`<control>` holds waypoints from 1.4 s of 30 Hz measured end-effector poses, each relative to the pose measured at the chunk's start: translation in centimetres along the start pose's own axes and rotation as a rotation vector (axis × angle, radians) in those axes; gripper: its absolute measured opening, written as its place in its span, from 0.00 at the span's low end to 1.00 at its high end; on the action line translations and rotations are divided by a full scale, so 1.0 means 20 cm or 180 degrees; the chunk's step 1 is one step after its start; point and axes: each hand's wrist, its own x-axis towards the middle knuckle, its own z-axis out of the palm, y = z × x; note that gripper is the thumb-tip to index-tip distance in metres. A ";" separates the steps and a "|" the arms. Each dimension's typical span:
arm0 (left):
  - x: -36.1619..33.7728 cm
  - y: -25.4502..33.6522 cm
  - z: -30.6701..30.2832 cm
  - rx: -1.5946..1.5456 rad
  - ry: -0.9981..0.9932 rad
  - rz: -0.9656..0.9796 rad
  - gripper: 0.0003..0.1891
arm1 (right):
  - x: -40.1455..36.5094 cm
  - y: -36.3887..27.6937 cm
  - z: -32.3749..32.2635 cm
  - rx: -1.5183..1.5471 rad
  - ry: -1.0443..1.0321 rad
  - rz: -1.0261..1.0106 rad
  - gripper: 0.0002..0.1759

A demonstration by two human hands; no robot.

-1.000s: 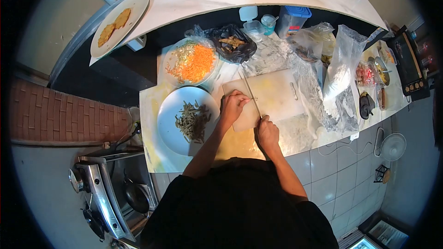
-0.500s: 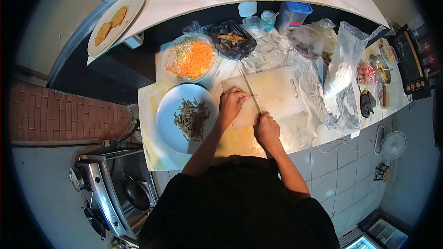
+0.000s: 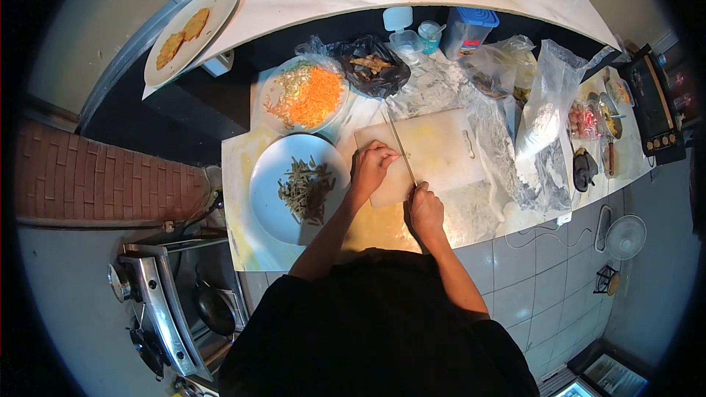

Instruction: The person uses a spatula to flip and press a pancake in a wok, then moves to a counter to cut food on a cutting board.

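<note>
Fingers (image 3: 381,153) of the left hand (image 3: 370,167) bunch together on the pale rectangular cutting board (image 3: 441,148), steadying something too small to identify beside the blade. The round white plate of green strips (image 3: 263,192) sits just left, handy. The right hand (image 3: 426,211) is clenched around the handle of the long steel knife (image 3: 401,151).

Brick wall (image 3: 103,176) L, grey tiles (image 3: 544,294) R, stove (image 3: 158,309) btm-L, dim light.
</note>
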 end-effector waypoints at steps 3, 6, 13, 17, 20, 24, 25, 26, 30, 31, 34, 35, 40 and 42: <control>0.00 0.01 0.00 -0.0001 0.0028 -0.0035 0.04 | 0.00 0.01 0.00 0.0070 0.0058 -0.0082 0.05; 0.00 0.01 0.00 0.0008 0.0055 -0.0043 0.04 | 0.01 0.01 0.00 0.0089 0.0023 -0.0074 0.05; 0.00 0.04 -0.02 0.0087 -0.0127 -0.0200 0.05 | 0.03 0.00 -0.02 -0.0066 0.0091 -0.0054 0.07; 0.01 0.03 -0.02 0.0043 -0.0143 -0.0177 0.05 | 0.02 -0.02 -0.03 -0.0084 0.0061 -0.0006 0.06; 0.01 0.04 -0.03 -0.0014 -0.0238 -0.0149 0.05 | 0.02 -0.01 -0.03 -0.0058 0.0002 -0.0003 0.05; 0.00 0.05 -0.06 -0.0094 -0.0385 -0.0111 0.06 | 0.03 0.00 -0.02 0.0001 -0.0082 0.0022 0.05; 0.00 0.05 -0.06 -0.0149 -0.0433 -0.0057 0.06 | 0.03 0.00 -0.01 0.0000 -0.0081 0.0015 0.05; 0.01 0.05 -0.07 -0.0148 -0.0424 -0.0055 0.06 | 0.03 0.01 0.01 0.0049 -0.0027 0.0019 0.05; 0.01 0.02 -0.08 -0.0135 -0.0491 0.0008 0.07 | 0.01 0.00 -0.01 0.0125 0.0018 0.0063 0.06; 0.00 0.01 -0.07 -0.0094 -0.0470 0.0059 0.07 | 0.01 0.00 -0.01 0.0123 0.0012 0.0062 0.06; 0.00 0.01 -0.06 -0.0169 -0.0415 -0.0025 0.06 | 0.01 0.00 -0.01 0.0163 0.0009 0.0054 0.08; 0.00 0.01 -0.06 -0.0171 -0.0415 -0.0022 0.06 | 0.01 0.00 -0.02 0.0160 0.0012 0.0053 0.08; 0.01 0.02 -0.06 -0.0176 -0.0409 -0.0106 0.06 | 0.00 0.00 -0.03 0.0140 0.0103 -0.0045 0.10; 0.01 0.02 -0.06 -0.0128 -0.0409 -0.0100 0.06 | 0.00 -0.01 -0.03 0.0096 0.0107 0.0020 0.10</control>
